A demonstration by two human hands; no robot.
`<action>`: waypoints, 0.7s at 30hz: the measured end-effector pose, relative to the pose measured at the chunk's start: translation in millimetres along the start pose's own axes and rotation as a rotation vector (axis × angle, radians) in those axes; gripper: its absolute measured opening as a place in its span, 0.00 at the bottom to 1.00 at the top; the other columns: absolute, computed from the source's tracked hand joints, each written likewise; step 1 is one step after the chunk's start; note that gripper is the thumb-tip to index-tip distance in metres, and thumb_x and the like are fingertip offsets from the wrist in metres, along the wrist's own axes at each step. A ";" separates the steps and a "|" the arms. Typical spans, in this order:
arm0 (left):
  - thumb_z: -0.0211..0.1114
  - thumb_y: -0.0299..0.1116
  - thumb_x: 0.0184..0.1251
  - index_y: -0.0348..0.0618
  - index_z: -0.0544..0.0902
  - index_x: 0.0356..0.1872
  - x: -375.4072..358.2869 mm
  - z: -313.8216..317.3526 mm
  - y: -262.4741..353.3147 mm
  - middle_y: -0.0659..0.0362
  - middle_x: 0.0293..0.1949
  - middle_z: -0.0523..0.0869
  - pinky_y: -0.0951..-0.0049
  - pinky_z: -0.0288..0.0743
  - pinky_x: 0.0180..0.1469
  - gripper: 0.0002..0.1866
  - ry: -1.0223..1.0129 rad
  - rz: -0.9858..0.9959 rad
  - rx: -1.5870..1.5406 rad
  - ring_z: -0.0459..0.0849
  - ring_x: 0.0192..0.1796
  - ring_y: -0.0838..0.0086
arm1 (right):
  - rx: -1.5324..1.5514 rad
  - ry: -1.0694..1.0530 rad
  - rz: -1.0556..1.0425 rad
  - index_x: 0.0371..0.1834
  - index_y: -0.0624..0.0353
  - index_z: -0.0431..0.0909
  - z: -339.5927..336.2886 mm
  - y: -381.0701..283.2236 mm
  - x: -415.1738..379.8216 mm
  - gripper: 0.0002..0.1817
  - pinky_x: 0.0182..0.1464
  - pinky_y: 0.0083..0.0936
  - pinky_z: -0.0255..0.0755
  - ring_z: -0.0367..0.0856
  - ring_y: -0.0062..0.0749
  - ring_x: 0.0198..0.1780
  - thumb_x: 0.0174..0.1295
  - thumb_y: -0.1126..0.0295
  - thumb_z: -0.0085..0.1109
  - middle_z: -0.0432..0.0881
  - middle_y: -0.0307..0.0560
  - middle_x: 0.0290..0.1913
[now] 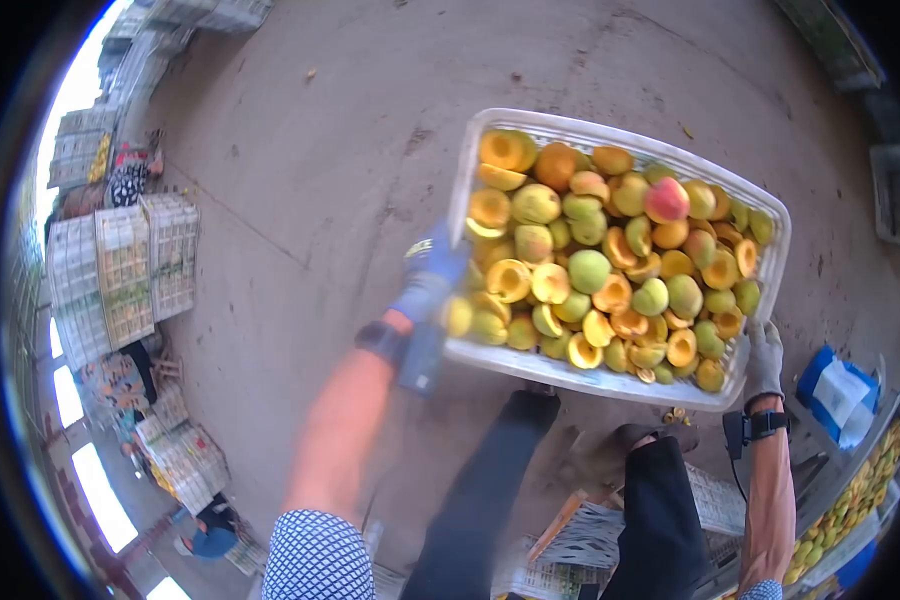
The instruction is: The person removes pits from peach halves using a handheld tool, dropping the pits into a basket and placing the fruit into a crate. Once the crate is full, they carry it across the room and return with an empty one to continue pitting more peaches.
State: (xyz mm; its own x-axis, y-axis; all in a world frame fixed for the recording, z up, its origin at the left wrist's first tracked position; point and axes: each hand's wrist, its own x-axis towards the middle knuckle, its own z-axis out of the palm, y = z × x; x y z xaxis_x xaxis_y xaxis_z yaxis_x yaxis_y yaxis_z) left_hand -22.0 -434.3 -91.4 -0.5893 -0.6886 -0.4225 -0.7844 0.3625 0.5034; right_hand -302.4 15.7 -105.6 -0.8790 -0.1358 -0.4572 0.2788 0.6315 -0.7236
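Observation:
A white plastic crate (610, 385) full of peaches, many cut in half with the pits out, is held in front of me over the floor, slightly tilted in view. My left hand (432, 272), in a blue-grey glove, grips the crate's left edge; it is somewhat blurred. At the lower right corner, my right hand (765, 358), in a grey glove, is closed on the crate's rim. Among the fruit, a whole red peach (667, 200) and a green one (589, 270) stand out. Both wrists carry dark strapped devices.
By my feet is a low stool with a woven seat (585, 535). To the right stand a long fruit-filled container (895, 400) and a blue-and-white bag (838, 395). Stacked crates (120, 265) and other people (210, 535) are at left. Another white crate (898, 195) lies far right.

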 end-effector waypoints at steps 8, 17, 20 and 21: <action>0.59 0.46 0.69 0.35 0.67 0.63 -83.8 -52.5 -150.9 0.47 0.44 0.83 0.56 0.74 0.45 0.29 0.412 -0.454 -0.188 0.82 0.44 0.59 | 0.023 -0.376 -0.341 0.51 0.64 0.77 183.0 -131.4 4.9 0.17 0.46 0.29 0.72 0.80 0.31 0.41 0.64 0.64 0.55 0.84 0.51 0.40; 0.55 0.45 0.73 0.31 0.63 0.66 -170.5 -77.2 -406.1 0.44 0.54 0.79 0.57 0.71 0.58 0.31 0.841 -0.719 -0.121 0.79 0.55 0.55 | -0.581 -0.381 -0.929 0.53 0.57 0.78 485.1 -331.8 -82.5 0.16 0.48 0.32 0.74 0.84 0.43 0.42 0.68 0.62 0.49 0.84 0.55 0.37; 0.61 0.32 0.68 0.32 0.69 0.59 -160.0 -120.0 -434.1 0.51 0.51 0.81 0.64 0.74 0.54 0.23 0.889 -0.589 -0.530 0.79 0.50 0.66 | -0.593 -0.413 -1.066 0.53 0.57 0.78 589.2 -392.5 -117.3 0.18 0.46 0.34 0.74 0.84 0.44 0.40 0.68 0.58 0.49 0.85 0.52 0.35; 0.61 0.32 0.68 0.32 0.71 0.57 -155.2 -124.6 -438.2 0.50 0.49 0.82 0.64 0.74 0.52 0.21 0.946 -0.715 -0.453 0.80 0.48 0.67 | -0.581 -0.436 -1.117 0.53 0.57 0.78 615.5 -409.2 -127.3 0.18 0.46 0.34 0.74 0.84 0.44 0.40 0.68 0.58 0.49 0.85 0.52 0.35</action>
State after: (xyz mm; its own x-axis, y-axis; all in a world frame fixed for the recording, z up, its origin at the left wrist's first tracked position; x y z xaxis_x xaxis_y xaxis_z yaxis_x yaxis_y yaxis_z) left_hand 437.3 -564.5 -152.5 0.4514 -0.8869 -0.0983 -0.6229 -0.3920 0.6770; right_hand -66.4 -695.3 -69.6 -0.3009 -0.9533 0.0274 -0.8059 0.2388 -0.5418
